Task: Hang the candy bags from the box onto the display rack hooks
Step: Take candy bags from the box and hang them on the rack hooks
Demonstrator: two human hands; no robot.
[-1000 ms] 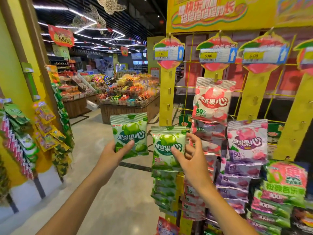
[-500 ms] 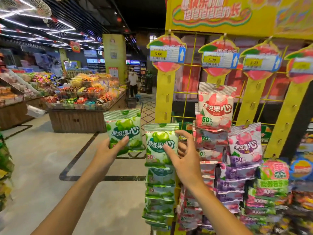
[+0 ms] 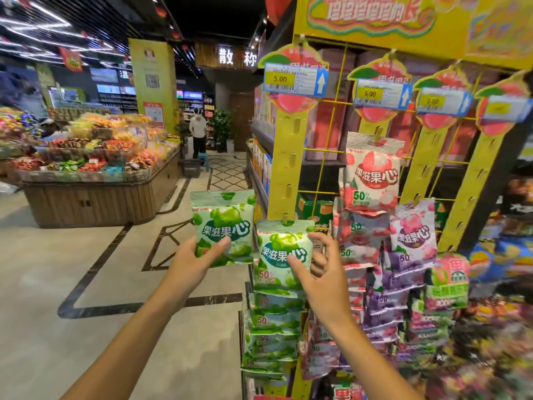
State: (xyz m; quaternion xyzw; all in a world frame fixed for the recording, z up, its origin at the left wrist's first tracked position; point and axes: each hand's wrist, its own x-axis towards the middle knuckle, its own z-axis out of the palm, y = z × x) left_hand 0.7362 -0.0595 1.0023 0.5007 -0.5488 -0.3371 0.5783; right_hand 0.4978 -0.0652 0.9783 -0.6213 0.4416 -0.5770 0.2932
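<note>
Head view: pink bags (image 3: 372, 180) crowd beside the green bag (image 3: 281, 252); yellow rack (image 3: 285, 157) behind.

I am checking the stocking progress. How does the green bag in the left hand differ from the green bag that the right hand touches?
The bag in the left hand is off the rack, gripped by the left hand. The hung green bag sits on a hook of the yellow strip, with the right hand holding it, and hangs lower. Both carry the same green fruit print.
</note>
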